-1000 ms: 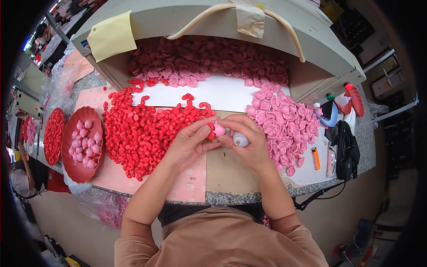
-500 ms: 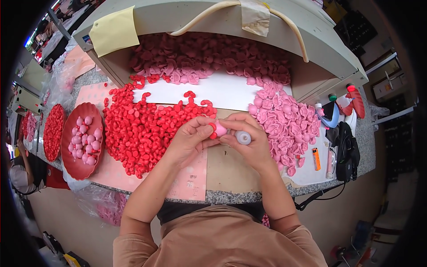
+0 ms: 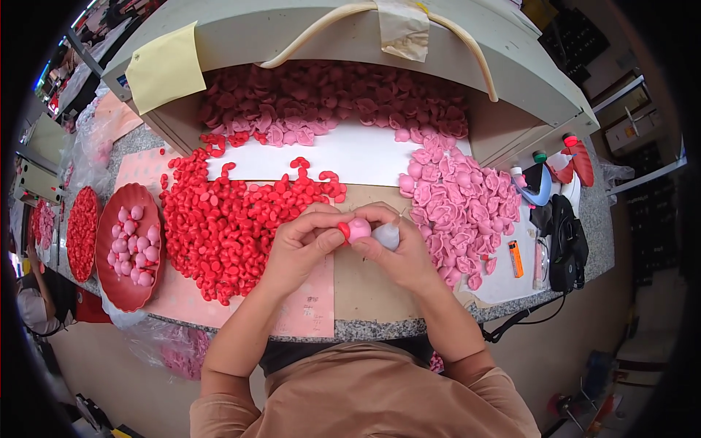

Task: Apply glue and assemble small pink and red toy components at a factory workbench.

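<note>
Pinching a red piece in the grip of my left hand, I record it touching a pink ball between both hands above the desk, my right hand clasping a pale translucent bottle, with red pieces heaped leftward and pink petal-like pieces rightward.

From here I see a pale yellow paper sheet stuck to a curved grey housing, with a cream flexible tube held along its front by whitish tape. Farther right, I make out an orange oblong packet near a black fabric bag on the speckled grey stone table.
</note>
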### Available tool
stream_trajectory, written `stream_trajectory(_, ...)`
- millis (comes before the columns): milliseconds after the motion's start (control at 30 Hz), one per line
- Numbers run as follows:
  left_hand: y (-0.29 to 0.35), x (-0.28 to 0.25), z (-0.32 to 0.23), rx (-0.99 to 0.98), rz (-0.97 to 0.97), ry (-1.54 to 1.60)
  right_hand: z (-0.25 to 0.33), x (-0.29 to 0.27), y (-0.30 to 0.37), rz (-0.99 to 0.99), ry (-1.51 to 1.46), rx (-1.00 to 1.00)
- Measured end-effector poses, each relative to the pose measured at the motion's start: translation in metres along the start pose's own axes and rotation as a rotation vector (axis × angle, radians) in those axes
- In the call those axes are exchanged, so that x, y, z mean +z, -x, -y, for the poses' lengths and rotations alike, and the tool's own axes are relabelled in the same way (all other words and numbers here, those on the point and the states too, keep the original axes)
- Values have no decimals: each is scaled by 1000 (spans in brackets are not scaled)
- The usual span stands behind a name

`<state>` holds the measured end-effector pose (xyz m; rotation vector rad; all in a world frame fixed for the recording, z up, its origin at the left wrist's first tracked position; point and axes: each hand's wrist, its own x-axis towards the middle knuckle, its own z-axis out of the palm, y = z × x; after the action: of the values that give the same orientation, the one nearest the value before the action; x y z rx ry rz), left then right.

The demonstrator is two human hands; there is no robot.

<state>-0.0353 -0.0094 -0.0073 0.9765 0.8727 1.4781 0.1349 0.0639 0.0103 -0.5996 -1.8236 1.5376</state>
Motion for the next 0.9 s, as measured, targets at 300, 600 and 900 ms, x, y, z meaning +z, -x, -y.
stream_trajectory(300, -3, 9, -4, 52, -25, -49, 0, -2, -8, -39, 421, -210)
stream_trajectory(600, 4, 4, 7, 93, -58, 192, 0, 11, -1, -118, 63, -134)
stream_trajectory(900, 12, 25, 17, 99, -107, 516, -4, 43, 7, -159, -890, 56)
